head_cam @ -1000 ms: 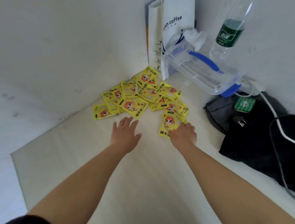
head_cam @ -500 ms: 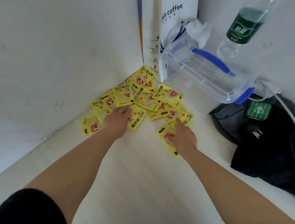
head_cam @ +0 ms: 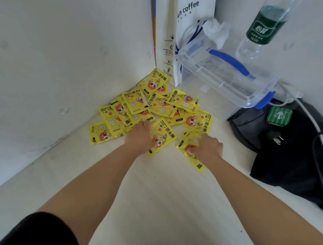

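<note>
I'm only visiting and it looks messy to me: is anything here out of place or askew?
Yes. The yellow packets lie strewn in the corner, overlapping and facing every way, not stacked. Beside them the clear plastic box sits tilted rather than flat, and the water bottle leans against the wall.

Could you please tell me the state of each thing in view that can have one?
left grip: rests on the yellow packets, hold unclear.
right grip: pinches the nearest packet.
yellow packets: loose, overlapping heap.
clear box: tilted, far end raised beside the paper bag.
paper bag: upright.
bottle: tilted, top out of frame.
plug: unplugged, lying on the black bag.
</note>
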